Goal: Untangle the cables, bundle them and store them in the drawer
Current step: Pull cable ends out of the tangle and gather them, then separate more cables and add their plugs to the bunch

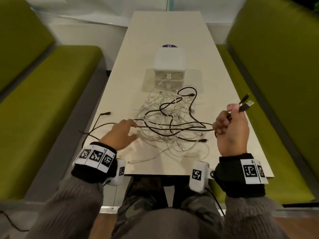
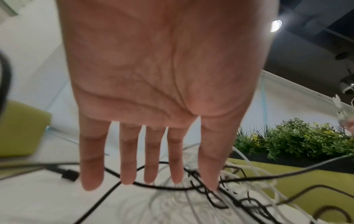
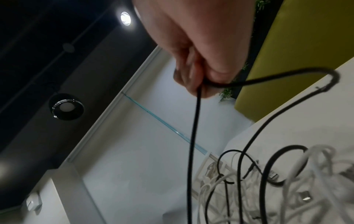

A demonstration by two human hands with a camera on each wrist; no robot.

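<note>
A tangle of white cables [image 1: 165, 114] and black cables [image 1: 174, 129] lies mid-table in front of a small white drawer unit [image 1: 169, 69], whose two drawers look closed. My right hand [image 1: 230, 125] is raised at the table's right edge and grips a black cable [image 3: 193, 136], its two plugs [image 1: 246, 103] sticking out past the fingers. My left hand [image 1: 123, 133] hovers flat over the left of the tangle with fingers [image 2: 149, 159] straight and spread, its tips at a black strand [image 2: 162, 188].
The long pale table [image 1: 172, 31] is flanked by green benches [image 1: 43, 100] on both sides. A loose black plug [image 1: 106, 113] lies near the table's left edge. A round dark sticker [image 1: 170, 46] sits behind the drawer unit.
</note>
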